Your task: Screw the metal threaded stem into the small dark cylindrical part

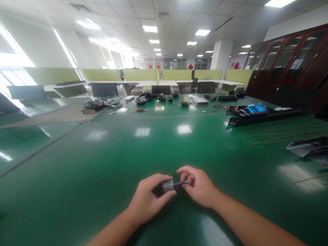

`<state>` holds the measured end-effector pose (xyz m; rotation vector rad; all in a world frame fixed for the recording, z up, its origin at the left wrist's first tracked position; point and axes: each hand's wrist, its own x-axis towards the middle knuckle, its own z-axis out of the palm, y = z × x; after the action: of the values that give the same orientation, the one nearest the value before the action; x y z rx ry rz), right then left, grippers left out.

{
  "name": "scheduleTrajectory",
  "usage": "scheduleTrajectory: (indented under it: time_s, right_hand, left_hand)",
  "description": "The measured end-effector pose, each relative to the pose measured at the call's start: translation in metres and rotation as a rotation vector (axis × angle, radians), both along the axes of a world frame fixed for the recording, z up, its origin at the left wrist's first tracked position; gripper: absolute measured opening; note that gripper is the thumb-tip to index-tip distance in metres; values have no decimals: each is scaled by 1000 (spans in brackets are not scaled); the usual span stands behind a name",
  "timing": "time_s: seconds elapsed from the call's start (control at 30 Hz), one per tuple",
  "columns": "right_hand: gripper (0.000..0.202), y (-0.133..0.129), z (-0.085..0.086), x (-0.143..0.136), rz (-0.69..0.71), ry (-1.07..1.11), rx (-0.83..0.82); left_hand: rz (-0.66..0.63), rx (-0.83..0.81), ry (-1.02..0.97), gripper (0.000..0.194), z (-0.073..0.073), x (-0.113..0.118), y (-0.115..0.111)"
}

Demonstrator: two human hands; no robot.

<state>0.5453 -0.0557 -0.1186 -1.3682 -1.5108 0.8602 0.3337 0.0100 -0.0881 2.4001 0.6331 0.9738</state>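
Between my hands, a little above the table, is a small motor (168, 186), a silver-grey cylinder with a dark spiral-ridged shaft pointing right. My left hand (151, 196) grips the cylinder, fingers over the top and thumb below. At the far end of the shaft, my right hand (200, 186) has its thumb and curled fingers closed around the pale tip, while the index finger arches above it. Part of the tip is hidden by the right fingers. The motor lies nearly level.
Across the green table (115, 147), an orange-handled screwdriver (140, 110), small black boxes (184, 104) and a white box (200, 101) lie at the back. Thin rods (282, 136) and long black channel pieces (266, 118) lie right. Electronic parts (99, 104) sit back left.
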Motion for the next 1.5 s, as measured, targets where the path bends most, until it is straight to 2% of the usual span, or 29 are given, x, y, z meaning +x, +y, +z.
scheduleTrajectory:
  time_s: [0.37, 0.83, 1.0, 1.07, 1.2, 1.5]
  right_hand:
    - [40, -6, 10, -2, 18, -53, 16]
    - [36, -6, 10, -4, 44, -33, 28]
    - [38, -8, 14, -4, 43, 2, 18]
    - [33, -8, 15, -3, 29, 36, 19]
    - [11, -8, 15, -1, 2, 86, 23]
    - [10, -12, 14, -3, 117, 80, 59]
  left_hand:
    - [40, -49, 26, 22, -1, -1, 1]
    - [86, -150, 40, 22, -1, 0, 1]
    - [40, -123, 3, 24, -3, 1, 2]
    - [7, -112, -34, 23, -2, 2, 1]
    - [-45, -109, -96, 14, 1, 3, 0]
    - [27, -194, -65, 11, -1, 5, 1]
